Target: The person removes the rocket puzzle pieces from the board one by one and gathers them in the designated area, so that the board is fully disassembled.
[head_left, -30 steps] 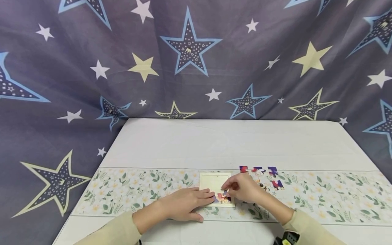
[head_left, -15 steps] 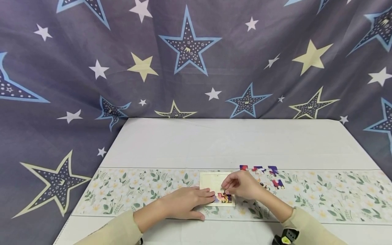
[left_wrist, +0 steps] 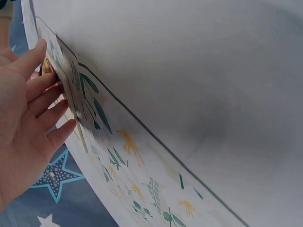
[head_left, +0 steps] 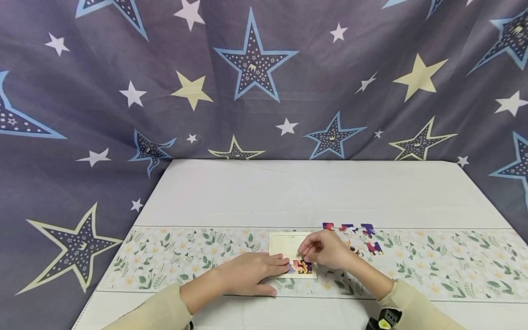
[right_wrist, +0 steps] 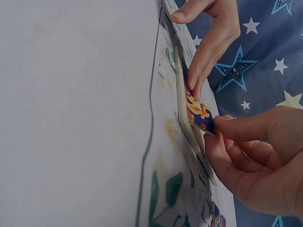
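A shallow cream puzzle tray (head_left: 282,244) lies on the table, with colourful jigsaw pieces (head_left: 298,266) along its near edge. My left hand (head_left: 251,273) lies across the tray's left side; its outstretched fingertips press on the pieces at the lower left and partly cover them. At the lower right corner, my right hand (head_left: 327,250) pinches a purple and orange jigsaw piece (right_wrist: 207,124) between thumb and fingertips. In the right wrist view that piece is tilted, its outer corner raised above the tray rim (right_wrist: 182,104).
Several loose jigsaw pieces (head_left: 374,248) lie right of and behind the right hand, some partly hidden by it. A floral strip (head_left: 173,256) runs across the white table (head_left: 313,192). Behind hangs a star-patterned curtain (head_left: 305,27).
My right hand has shifted very slightly and still pinches the piece at the tray's lower right corner, where more of its orange pattern now shows. My left hand stays in place.
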{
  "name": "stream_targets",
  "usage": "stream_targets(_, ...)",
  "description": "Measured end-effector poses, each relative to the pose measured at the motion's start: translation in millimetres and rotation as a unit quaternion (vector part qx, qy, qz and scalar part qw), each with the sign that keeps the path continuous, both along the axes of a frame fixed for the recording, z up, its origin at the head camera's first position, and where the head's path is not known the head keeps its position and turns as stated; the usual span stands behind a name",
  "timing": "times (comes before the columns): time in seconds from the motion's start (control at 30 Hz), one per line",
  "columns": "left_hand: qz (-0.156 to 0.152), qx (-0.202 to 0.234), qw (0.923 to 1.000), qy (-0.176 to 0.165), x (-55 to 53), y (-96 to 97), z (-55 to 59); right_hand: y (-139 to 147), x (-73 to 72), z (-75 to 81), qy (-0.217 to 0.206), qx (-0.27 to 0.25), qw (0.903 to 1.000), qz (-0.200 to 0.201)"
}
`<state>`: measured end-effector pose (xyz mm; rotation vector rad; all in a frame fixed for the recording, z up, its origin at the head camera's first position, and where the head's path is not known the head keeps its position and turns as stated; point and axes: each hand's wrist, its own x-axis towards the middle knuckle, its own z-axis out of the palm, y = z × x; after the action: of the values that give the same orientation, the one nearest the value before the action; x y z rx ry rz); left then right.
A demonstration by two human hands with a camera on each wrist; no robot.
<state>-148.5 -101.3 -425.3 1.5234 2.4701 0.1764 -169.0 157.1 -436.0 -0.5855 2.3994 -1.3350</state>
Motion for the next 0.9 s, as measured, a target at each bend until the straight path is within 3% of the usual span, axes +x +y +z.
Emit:
stream_targets(0.23,0.014,-0.006,0.9997,-0.018,1.2,1.7,3.2,1.1,0.0,1.2,-0.026,-0.018,0.9995,0.005)
stream_targets(0.63,0.011,-0.003,0.9999,0.002,-0.4,2.5,3.5,0.3,2.7,-0.7,-0.038,0.002,0.9993,0.003)
stream_targets(0.9,0.012,-0.004,0.9999,0.007,-1.0,3.5,3.5,3.6,2.7,0.4,-0.056,-0.006,0.9982,-0.022)
